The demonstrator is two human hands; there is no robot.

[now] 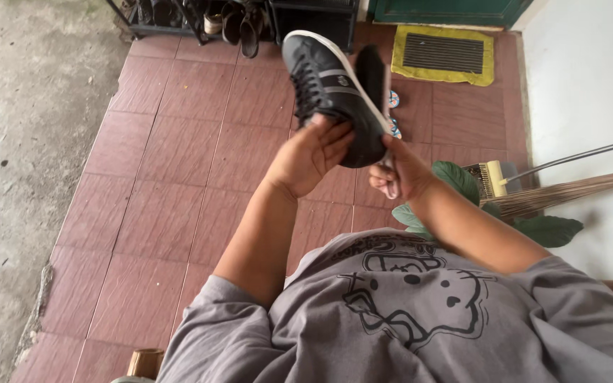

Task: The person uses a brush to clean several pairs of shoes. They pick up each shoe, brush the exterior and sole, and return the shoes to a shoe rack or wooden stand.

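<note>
My left hand [312,154] grips the heel end of a black sneaker [331,89] with a white sole edge and black laces, held up in front of me, toe pointing away. My right hand [399,170] is closed around the pale handle of a brush [376,71] whose dark bristles rest against the sneaker's sole side. Both forearms reach out from my grey printed t-shirt [406,312].
Reddish-brown floor tiles [179,163] lie below, with bare concrete [15,142] on the left. A dark shoe rack [243,18] and a yellow-edged doormat [443,54] sit at the back. A potted plant's leaves [462,184], a broom [569,188] and a white wall [590,71] stand at the right.
</note>
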